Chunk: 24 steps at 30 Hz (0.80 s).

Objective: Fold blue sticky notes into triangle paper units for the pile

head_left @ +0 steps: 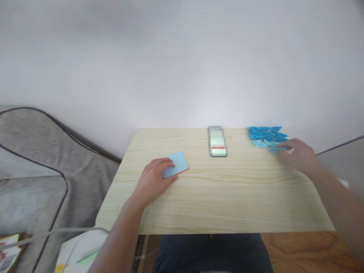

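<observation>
My left hand [157, 175] rests at the left of the table, its fingers on a stack of light blue square paper [178, 163] with an orange edge showing underneath. Over at the right, my right hand [298, 154] pinches a folded light blue paper piece [273, 147] at the front of a group. Darker blue folded paper pieces [263, 133] lie in rows just behind it. Whether the pinched piece touches the table I cannot tell.
A phone [217, 142] with a blurred screen lies near the table's back edge. The pale wooden table [227, 201] stands against a white wall [182, 68]. A grey sofa [85, 170] is on the left, and a cable [71, 229] runs across the lower left.
</observation>
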Motion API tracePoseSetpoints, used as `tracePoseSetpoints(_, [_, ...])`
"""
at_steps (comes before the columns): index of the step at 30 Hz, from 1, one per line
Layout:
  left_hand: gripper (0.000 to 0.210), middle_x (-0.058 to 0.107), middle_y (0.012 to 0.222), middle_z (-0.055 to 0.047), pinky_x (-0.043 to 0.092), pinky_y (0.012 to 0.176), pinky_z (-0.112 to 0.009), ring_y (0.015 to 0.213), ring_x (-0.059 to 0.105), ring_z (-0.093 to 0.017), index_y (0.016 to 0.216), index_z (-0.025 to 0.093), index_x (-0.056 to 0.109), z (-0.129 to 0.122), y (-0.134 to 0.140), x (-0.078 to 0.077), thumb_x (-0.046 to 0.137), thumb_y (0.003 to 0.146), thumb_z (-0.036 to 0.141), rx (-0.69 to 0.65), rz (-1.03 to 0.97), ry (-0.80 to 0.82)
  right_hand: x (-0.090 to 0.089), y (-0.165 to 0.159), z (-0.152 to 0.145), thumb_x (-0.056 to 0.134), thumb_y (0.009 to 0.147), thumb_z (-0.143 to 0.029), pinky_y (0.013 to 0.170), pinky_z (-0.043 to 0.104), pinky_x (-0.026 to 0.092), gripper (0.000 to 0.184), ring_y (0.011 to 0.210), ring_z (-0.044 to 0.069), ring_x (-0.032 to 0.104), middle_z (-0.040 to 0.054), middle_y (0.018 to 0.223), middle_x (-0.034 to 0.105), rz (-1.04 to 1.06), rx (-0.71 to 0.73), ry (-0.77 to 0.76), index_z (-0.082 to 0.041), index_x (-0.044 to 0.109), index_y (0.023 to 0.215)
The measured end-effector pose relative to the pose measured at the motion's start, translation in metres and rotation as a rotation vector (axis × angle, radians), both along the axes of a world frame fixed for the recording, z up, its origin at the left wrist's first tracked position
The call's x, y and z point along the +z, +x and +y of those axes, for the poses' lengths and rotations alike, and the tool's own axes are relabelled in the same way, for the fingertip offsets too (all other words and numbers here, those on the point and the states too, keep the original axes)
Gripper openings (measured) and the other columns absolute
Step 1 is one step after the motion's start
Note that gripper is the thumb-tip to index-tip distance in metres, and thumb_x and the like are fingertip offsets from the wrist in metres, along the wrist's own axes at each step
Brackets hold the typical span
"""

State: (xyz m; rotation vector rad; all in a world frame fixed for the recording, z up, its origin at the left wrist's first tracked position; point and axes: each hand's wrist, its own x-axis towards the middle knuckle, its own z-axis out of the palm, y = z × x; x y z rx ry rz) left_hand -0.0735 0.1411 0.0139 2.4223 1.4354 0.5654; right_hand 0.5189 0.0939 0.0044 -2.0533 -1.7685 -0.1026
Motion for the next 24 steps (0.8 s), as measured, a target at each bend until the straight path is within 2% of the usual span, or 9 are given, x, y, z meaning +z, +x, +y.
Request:
tracePoseSetpoints(3, [0.03, 0.069, 0.127, -0.003, 0.046, 0.11, -0.049, 0.122, 0.06, -0.027, 0.113, 0.03, 0.072, 0.002, -0.002, -0.002, 0.074, 0.083, 0.038, -0.006, -0.021, 0.004, 0.009, -0.012, -0.004, 0.075, 0.077, -0.025, 0.084, 0.037, 0.045, 0.017, 0.085, 0.022, 0.062, 0.0099, 0.102, 0.07, -0.017, -0.03, 0.06, -0.025, 0.074, 0.094])
tracePoseSetpoints(5, [0.029, 0.07, 0.126, -0.004, 0.046, 0.109, -0.049, 0.121, 0.061, -0.027, 0.111, 0.03, 0.073, 0.004, -0.003, -0.002, 0.073, 0.084, 0.04, -0.016, -0.033, 0.001, 0.019, -0.033, -0.007, 0.073, 0.079, -0.027, 0.081, 0.035, 0.046, 0.013, 0.088, 0.022, 0.063, 0.0094, 0.103, 0.071, -0.031, -0.059, 0.149, -0.026, 0.073, 0.092])
tracePoseSetpoints(7, [0.029, 0.071, 0.125, -0.004, 0.047, 0.109, -0.048, 0.12, 0.063, -0.027, 0.11, 0.029, 0.073, 0.006, -0.006, -0.002, 0.074, 0.084, 0.041, -0.025, -0.044, -0.007, 0.031, -0.065, -0.01, 0.07, 0.084, -0.029, 0.082, 0.034, 0.048, 0.014, 0.092, 0.021, 0.064, 0.0082, 0.104, 0.071, -0.011, -0.003, 0.2, -0.026, 0.072, 0.098])
tracePoseSetpoints(11, [0.034, 0.073, 0.124, -0.005, 0.048, 0.108, -0.048, 0.118, 0.064, -0.027, 0.111, 0.026, 0.073, 0.008, -0.011, -0.004, 0.076, 0.082, 0.044, -0.018, -0.067, -0.019, 0.045, -0.152, -0.015, 0.065, 0.089, -0.031, 0.082, 0.035, 0.049, 0.008, 0.086, 0.021, 0.064, 0.0052, 0.095, 0.07, 0.103, 0.141, 0.244, -0.025, 0.07, 0.093])
tracePoseSetpoints(15, [0.033, 0.073, 0.123, -0.004, 0.048, 0.107, -0.047, 0.116, 0.065, -0.027, 0.11, 0.027, 0.072, 0.008, -0.011, -0.005, 0.077, 0.081, 0.044, -0.012, -0.091, -0.009, 0.035, -0.245, -0.008, 0.062, 0.093, -0.029, 0.087, 0.037, 0.051, 0.012, 0.093, 0.022, 0.065, 0.0057, 0.101, 0.071, 0.333, 0.427, 0.143, -0.025, 0.07, 0.1])
tracePoseSetpoints(18, [0.024, 0.073, 0.12, -0.003, 0.048, 0.106, -0.044, 0.114, 0.066, -0.025, 0.107, 0.027, 0.072, 0.007, -0.009, -0.005, 0.072, 0.086, 0.036, -0.02, -0.116, -0.003, 0.02, -0.306, 0.007, 0.063, 0.094, -0.032, 0.089, 0.036, 0.051, 0.015, 0.096, 0.021, 0.065, 0.0056, 0.101, 0.071, 0.386, 0.554, 0.047, -0.024, 0.071, 0.104])
tracePoseSetpoints(21, [0.02, 0.074, 0.117, -0.001, 0.048, 0.105, -0.043, 0.113, 0.065, -0.024, 0.106, 0.028, 0.072, 0.005, -0.006, -0.005, 0.067, 0.087, 0.025, -0.011, -0.122, 0.013, 0.007, -0.352, 0.023, 0.065, 0.094, -0.032, 0.091, 0.037, 0.049, 0.019, 0.1, 0.022, 0.063, 0.0068, 0.101, 0.071, 0.345, 0.571, 0.006, -0.022, 0.072, 0.108])
tracePoseSetpoints(24, [0.024, 0.072, 0.119, -0.002, 0.046, 0.105, -0.043, 0.116, 0.062, -0.024, 0.108, 0.028, 0.071, 0.004, -0.003, -0.003, 0.068, 0.084, 0.023, 0.024, -0.099, 0.043, -0.002, -0.376, 0.032, 0.068, 0.091, -0.034, 0.089, 0.039, 0.047, 0.018, 0.099, 0.024, 0.06, 0.0073, 0.097, 0.069, 0.276, 0.557, -0.033, -0.023, 0.074, 0.104])
